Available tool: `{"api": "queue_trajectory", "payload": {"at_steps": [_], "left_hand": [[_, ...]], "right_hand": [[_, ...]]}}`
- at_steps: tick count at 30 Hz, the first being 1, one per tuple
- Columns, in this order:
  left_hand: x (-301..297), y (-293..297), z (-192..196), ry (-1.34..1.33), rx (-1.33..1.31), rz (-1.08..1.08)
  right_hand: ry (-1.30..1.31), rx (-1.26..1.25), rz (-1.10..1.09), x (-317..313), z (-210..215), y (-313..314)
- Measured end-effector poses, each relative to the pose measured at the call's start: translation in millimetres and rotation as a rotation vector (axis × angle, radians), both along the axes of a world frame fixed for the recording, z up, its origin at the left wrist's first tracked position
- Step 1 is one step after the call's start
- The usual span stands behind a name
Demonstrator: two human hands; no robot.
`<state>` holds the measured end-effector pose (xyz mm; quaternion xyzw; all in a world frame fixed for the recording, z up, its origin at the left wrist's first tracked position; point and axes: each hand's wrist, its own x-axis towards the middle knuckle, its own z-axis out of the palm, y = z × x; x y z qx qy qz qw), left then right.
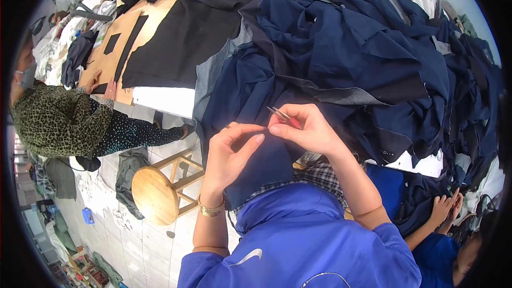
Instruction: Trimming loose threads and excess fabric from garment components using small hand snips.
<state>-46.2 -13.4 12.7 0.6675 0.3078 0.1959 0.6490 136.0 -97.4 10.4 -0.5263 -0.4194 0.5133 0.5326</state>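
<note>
In my right hand [306, 130] are small thread snips [280, 114] with two thin metal points and a pinkish-red grip. The points stick out to the upper left, past my fingers. My left hand [229, 152] meets it, index fingertip against the right thumb and index. Its finger and thumb are bent toward each other; what they pinch is too small to make out. Navy cloth [250, 168] hangs below both hands and joins the large heap of navy fabric [346, 48] on the table.
Black cut cloth [186, 37] lies on the table to the left of the heap. A round wooden stool [154, 194] stands at the lower left. One person in a patterned top [58, 117] works at the left; another person's hands [447, 208] handle navy cloth at the lower right.
</note>
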Motion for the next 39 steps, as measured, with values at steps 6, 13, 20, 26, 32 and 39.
{"api": "queue_trajectory", "payload": {"at_steps": [6, 13, 20, 26, 32, 39], "left_hand": [[6, -5, -7, 0.011, 0.091, 0.129], [9, -5, -12, -0.03, 0.022, 0.196], [16, -11, -20, -0.067, -0.056, 0.208], [18, -13, -20, -0.103, -0.148, 0.214], [15, -16, -22, -0.01, -0.165, 0.102], [17, -16, -18, -0.141, -0.487, 0.202]], "right_hand": [[-0.079, -0.034, -0.076, 1, -9, 3], [-0.013, -0.099, -0.111, 1, -13, 3], [-0.147, -0.055, -0.061, -2, -9, 3], [-0.069, -0.112, -0.196, -5, -16, 7], [0.008, -0.02, -0.173, -8, -27, 5], [-0.147, 0.146, -0.541, -6, -34, 4]]}}
